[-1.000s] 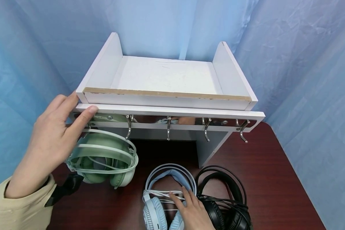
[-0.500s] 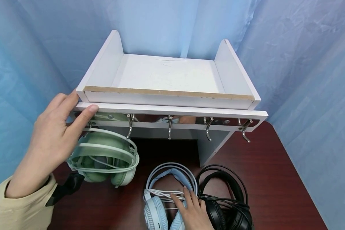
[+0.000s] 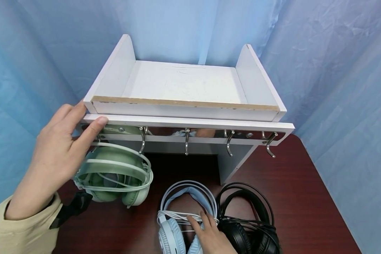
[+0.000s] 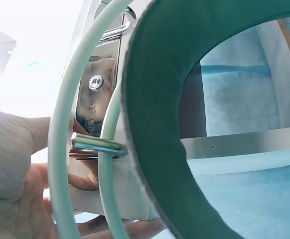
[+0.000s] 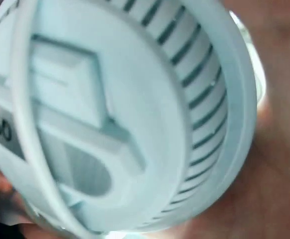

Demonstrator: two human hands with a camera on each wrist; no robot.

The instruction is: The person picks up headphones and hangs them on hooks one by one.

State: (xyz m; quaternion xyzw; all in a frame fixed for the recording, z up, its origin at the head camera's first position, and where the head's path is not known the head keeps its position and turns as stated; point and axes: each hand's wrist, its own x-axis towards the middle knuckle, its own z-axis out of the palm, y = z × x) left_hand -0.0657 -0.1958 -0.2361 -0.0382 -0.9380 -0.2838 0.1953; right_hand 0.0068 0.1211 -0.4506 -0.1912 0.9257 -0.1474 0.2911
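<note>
My left hand (image 3: 58,148) grips the left end of the white shelf rack (image 3: 190,110), thumb on its front edge. Below it, green headphones (image 3: 136,195) hang by their headband from the leftmost hook (image 4: 97,144). My right hand (image 3: 215,240) holds light-blue headphones (image 3: 171,234) lying on the table, its thumb and fingers about the right earcup and cable. That earcup (image 5: 150,99) fills the right wrist view, which hides most of the fingers. Black headphones (image 3: 261,233) lie just right of this hand.
Several metal hooks (image 3: 186,141) jut from the rack's front rail with nothing on them. The dark red table (image 3: 308,204) ends in a slanted edge at right. Blue curtains (image 3: 346,81) hang behind and on both sides.
My right hand's fingers have drawn in slightly on the blue headphones, and the white cable there has shifted a little. My left hand and the green headphones stay in place.
</note>
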